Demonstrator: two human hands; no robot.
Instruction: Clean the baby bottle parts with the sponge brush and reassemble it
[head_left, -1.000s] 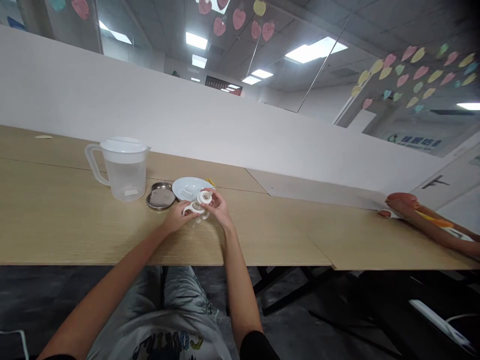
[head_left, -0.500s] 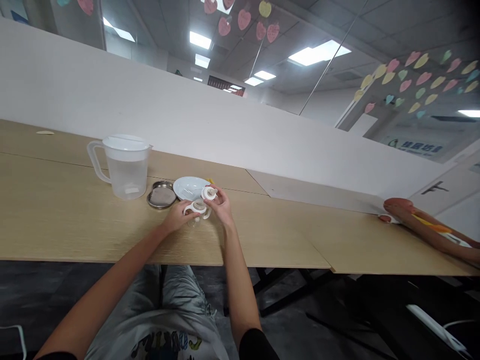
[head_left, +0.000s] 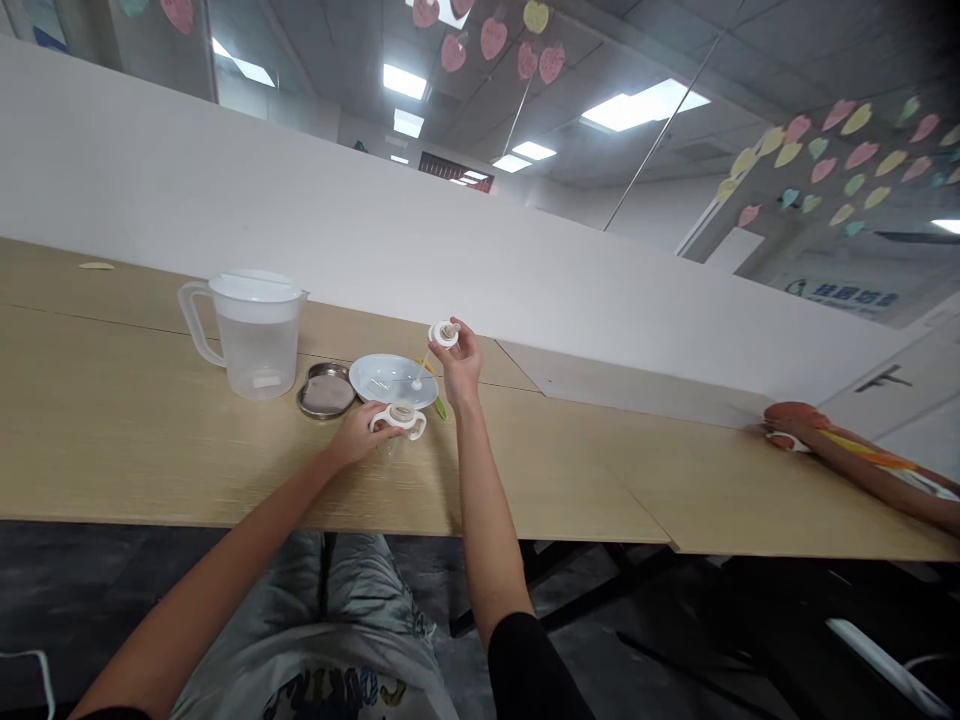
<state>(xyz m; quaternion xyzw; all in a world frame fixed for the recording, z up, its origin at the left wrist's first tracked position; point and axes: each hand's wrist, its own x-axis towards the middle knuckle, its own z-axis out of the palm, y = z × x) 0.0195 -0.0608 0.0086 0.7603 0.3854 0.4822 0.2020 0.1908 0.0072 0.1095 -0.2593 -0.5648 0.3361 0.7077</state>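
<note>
My left hand (head_left: 365, 432) is closed on a clear baby bottle (head_left: 391, 445) by its white two-handled collar (head_left: 401, 412); the bottle's top is uncovered. Up and to the right, my right hand (head_left: 461, 362) grips a white bottle cap (head_left: 443, 334) with a teat. A thin straw (head_left: 422, 370) with a small weighted end hangs from the cap over the pale plate (head_left: 394, 370). Something thin lies on that plate. Left of the plate sits a round metal dish (head_left: 328, 390).
A clear plastic pitcher (head_left: 259, 340) with a white lid stands at the left. A green-tipped thing (head_left: 441, 407) pokes out beside the plate. At the table's far right, another person's arms (head_left: 847, 470) rest. A white wall (head_left: 420, 255) runs behind the table (head_left: 540, 460).
My right hand has moved up and away from the bottle with the cap, and the straw now hangs fully in view. My left hand has stayed nearly in place with the bottle.
</note>
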